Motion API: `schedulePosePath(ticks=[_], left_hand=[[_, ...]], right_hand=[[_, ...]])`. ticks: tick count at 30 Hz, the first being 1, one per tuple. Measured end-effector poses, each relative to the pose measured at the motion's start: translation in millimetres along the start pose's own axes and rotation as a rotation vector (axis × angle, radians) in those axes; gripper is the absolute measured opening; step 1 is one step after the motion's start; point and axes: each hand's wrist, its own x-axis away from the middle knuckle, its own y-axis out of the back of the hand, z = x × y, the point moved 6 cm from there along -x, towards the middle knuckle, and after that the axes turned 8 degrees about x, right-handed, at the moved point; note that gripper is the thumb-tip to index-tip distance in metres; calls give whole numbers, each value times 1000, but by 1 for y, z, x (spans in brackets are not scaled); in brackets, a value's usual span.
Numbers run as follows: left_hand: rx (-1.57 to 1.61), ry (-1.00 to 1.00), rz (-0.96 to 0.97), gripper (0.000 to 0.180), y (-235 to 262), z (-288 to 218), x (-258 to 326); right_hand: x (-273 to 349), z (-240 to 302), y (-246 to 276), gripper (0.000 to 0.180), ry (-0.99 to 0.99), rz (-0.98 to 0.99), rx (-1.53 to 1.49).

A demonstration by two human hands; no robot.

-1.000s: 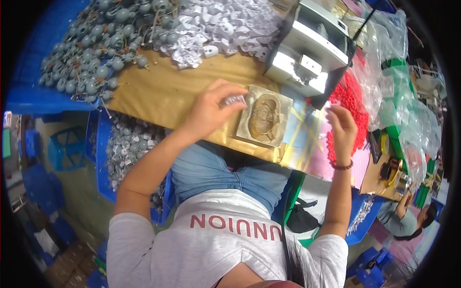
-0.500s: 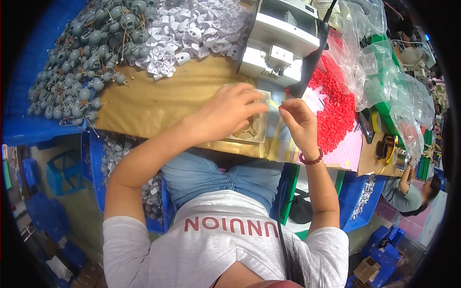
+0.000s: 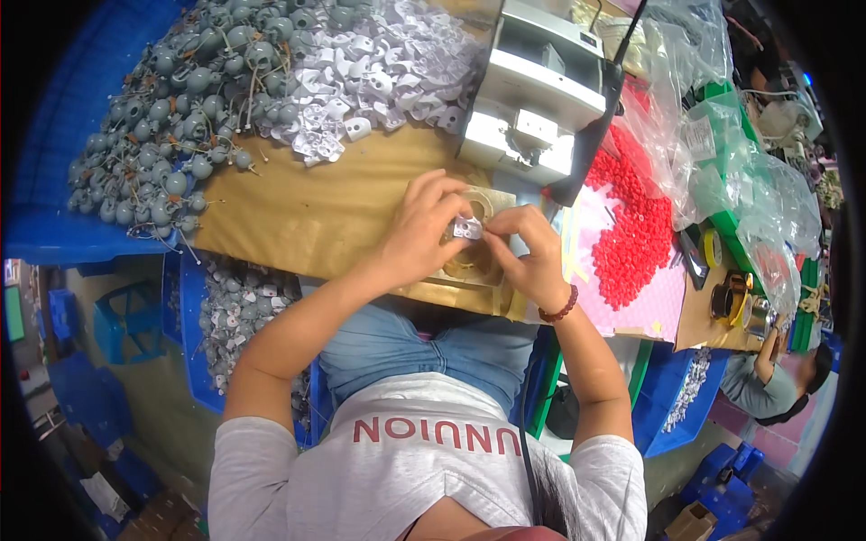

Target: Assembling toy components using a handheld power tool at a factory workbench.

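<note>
My left hand is closed on a small white plastic part with holes in it, held between thumb and fingers. From the other side, my right hand brings a pinched thumb and forefinger against that part's right edge. Whatever sits between those fingertips is too small to make out. Both hands are over a pale square block with a round recess, lying near the bench's front edge.
Grey ball-shaped parts with wires and white plastic parts are heaped at the far left. Behind my hands stands a white machine. Red small parts lie to the right, beside clear plastic bags. A person works farther right.
My right hand has moved left and nearer, its fingertips meeting the white part at my left hand. The white part now shows between my hands; the whole view has shifted slightly.
</note>
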Motion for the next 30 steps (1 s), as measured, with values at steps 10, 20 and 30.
schedulePosePath(ticks=[10, 20, 30], left_hand=[[-102, -11, 18, 40, 43, 9, -12], [-1209, 204, -409, 34, 263, 73, -108], [-934, 205, -283, 37, 256, 9, -137]], right_hand=[[0, 17, -26, 26, 256, 179, 342], [4, 12, -22, 35, 83, 142, 208], [9, -2, 16, 32, -58, 9, 40]])
